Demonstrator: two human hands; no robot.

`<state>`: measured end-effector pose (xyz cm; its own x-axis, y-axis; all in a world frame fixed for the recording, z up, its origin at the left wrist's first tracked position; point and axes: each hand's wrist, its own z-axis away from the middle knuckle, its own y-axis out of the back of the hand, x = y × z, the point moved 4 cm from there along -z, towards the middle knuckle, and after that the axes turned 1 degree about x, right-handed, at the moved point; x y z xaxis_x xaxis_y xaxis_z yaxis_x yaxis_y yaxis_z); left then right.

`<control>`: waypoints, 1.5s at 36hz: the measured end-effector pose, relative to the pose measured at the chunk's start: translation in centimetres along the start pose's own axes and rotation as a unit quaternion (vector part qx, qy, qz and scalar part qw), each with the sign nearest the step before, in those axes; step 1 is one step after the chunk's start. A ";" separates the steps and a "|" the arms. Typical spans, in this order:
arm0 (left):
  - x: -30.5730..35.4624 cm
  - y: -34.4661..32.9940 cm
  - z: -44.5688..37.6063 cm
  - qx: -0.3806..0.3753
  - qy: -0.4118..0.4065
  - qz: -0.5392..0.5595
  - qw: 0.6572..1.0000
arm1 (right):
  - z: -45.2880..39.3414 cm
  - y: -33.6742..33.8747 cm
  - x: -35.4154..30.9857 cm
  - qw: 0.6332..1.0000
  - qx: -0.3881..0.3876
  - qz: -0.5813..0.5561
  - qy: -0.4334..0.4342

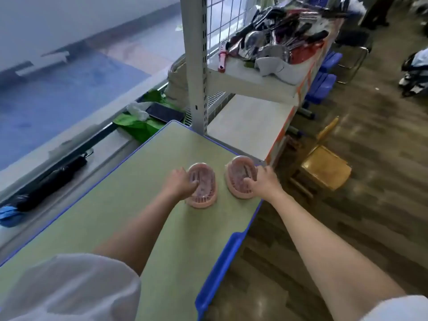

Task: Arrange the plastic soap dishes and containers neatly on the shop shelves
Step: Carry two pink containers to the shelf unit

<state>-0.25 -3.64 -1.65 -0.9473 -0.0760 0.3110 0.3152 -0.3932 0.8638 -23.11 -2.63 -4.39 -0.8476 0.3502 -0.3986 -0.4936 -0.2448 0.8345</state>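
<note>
Two pink oval plastic soap dishes lie side by side on the green table near its far right corner. My left hand grips the left soap dish by its left rim, fingers inside it. My right hand holds the right soap dish at its right edge, thumb on the slatted inner tray. Both dishes rest on the tabletop. The white shop shelf unit stands just beyond the table.
The upper shelf carries a heap of kitchen utensils and a pink handled tool. A white upright post rises at the table's corner. A small wooden chair and blue stools stand on the floor at right. Green bags and a phone lie at left.
</note>
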 end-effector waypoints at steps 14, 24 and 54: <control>-2.1 -5.0 -3.9 -0.049 0.102 0.204 0.972 | -2.1 -3.2 1.5 0.978 -0.001 -0.145 -0.152; -0.6 -5.2 -1.9 -0.014 0.140 0.300 0.943 | -0.1 -4.2 2.9 0.930 0.014 -0.308 -0.201; 34.1 -12.8 10.2 -0.253 -0.090 0.411 0.871 | 20.1 15.1 32.7 0.795 0.147 -0.557 -0.189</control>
<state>-36.00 8.17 1.98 -0.3739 -0.3953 0.8390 0.7743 -0.6310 0.0478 -54.36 23.33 2.82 0.2304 0.4612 -0.8568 -0.7835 0.6101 0.1178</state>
